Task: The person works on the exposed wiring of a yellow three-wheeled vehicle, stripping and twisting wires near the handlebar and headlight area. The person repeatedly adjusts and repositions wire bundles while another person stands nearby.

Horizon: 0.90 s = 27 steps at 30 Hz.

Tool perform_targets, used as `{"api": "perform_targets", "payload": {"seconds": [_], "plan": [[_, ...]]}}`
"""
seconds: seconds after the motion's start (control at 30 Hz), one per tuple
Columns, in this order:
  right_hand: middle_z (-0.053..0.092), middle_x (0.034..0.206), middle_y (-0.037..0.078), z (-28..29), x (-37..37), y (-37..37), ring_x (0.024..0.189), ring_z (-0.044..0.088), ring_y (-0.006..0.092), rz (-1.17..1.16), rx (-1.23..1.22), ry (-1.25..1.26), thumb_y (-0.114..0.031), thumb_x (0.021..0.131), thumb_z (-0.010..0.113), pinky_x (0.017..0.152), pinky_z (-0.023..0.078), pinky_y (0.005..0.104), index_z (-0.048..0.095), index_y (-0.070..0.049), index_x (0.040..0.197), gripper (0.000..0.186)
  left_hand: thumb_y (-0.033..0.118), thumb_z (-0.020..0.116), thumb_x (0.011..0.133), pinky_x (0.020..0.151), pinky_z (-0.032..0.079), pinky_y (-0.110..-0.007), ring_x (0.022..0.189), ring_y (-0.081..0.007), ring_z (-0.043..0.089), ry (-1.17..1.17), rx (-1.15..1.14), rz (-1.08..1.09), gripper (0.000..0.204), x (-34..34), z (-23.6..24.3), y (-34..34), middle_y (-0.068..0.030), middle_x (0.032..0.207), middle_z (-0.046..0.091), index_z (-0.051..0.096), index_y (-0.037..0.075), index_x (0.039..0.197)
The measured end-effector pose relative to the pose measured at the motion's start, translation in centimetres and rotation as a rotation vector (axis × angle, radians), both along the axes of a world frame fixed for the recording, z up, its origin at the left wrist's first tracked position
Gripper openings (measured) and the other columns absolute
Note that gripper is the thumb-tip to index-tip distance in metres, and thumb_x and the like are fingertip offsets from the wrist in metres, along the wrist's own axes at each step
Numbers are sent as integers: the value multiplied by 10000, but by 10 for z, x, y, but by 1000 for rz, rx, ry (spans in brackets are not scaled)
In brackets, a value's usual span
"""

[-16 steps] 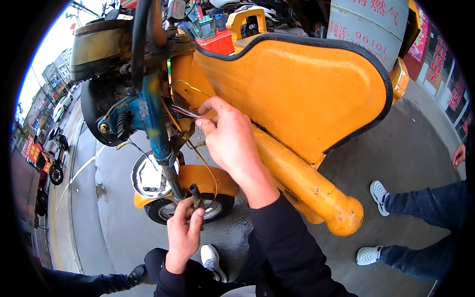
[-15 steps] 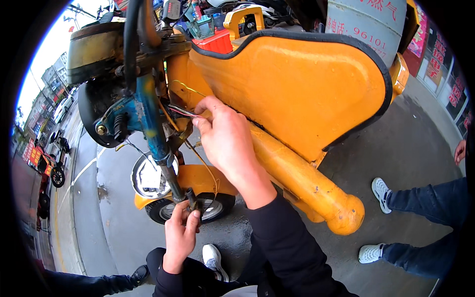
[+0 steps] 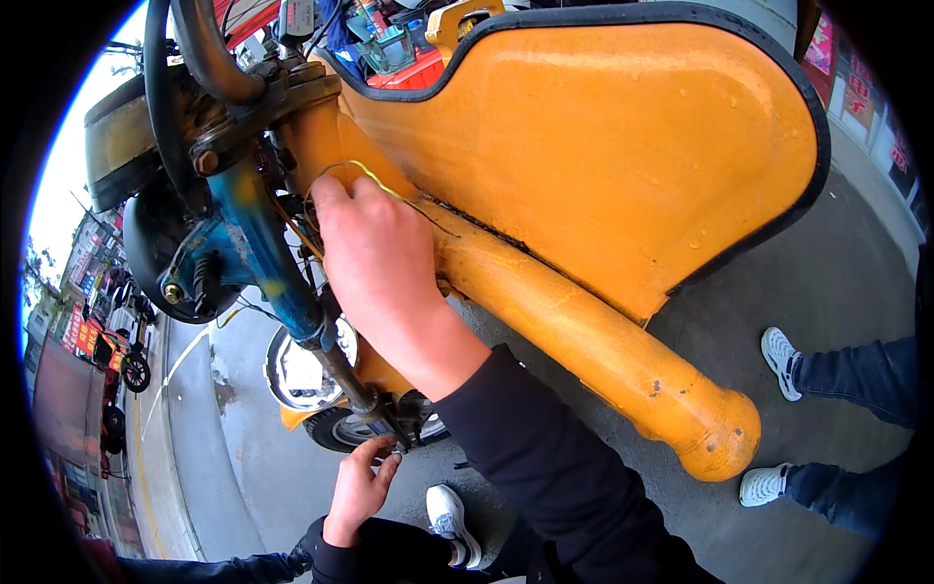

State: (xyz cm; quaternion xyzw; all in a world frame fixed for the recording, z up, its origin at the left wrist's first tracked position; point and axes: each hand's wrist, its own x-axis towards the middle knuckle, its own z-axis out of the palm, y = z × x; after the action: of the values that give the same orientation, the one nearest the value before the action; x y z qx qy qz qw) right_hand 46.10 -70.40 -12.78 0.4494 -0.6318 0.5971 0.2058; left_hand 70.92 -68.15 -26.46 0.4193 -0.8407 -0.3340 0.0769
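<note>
My right hand (image 3: 379,268) is closed beside the blue front fork (image 3: 258,243) of a yellow three-wheeler. Its fingertips are pressed into a bundle of thin wires (image 3: 304,219), partly hidden by the hand. A yellow-green wire (image 3: 375,177) arches over its knuckles. Lower down, at the bottom end of the fork leg, my left hand (image 3: 360,492) pinches something small and pale that I cannot make out. Left of the fork leg hangs a round silver-rimmed lamp (image 3: 282,375). Thin wires also trail from the black headlamp shell (image 3: 161,258).
A thick yellow tube (image 3: 593,341) and a broad yellow panel (image 3: 623,146) with black edging fill the right side. A person in jeans (image 3: 851,389) stands on the wet pavement at right. Handlebar parts (image 3: 219,58) rise at upper left. Parked vehicles (image 3: 122,341) line the far left.
The view has shifted closer to the panel. My right hand has moved left and deeper into the wires beside the fork. My left hand has come off the dark threaded-looking part it was holding.
</note>
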Motion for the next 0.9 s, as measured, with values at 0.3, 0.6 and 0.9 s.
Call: {"api": "perform_targets", "payload": {"seconds": [0.3,0.6,0.9], "plan": [[650,792,188,1,-15,-8,789,648,403,46,-43,-144,15,814,639,708,510,490,620,-21,837,47,91,650,927,803,546,-314,882,-215,711,-6,118,35,265,24,-27,-20,-157,987,725,632,-48,1153],[634,774,214,-2,-17,3,772,640,419,71,21,-194,-11,830,668,686,498,494,562,10,825,109,76,576,990,777,531,-275,853,-156,652,624,80,126,226,-13,50,-19,-123,1014,683,580,-59,1172],[638,789,184,-6,-11,-4,751,634,388,129,-157,-202,-35,847,682,679,498,460,600,0,827,92,164,549,1009,807,504,-260,936,-150,639,876,-505,355,332,17,169,-121,-116,1116,668,593,-39,1268]]}}
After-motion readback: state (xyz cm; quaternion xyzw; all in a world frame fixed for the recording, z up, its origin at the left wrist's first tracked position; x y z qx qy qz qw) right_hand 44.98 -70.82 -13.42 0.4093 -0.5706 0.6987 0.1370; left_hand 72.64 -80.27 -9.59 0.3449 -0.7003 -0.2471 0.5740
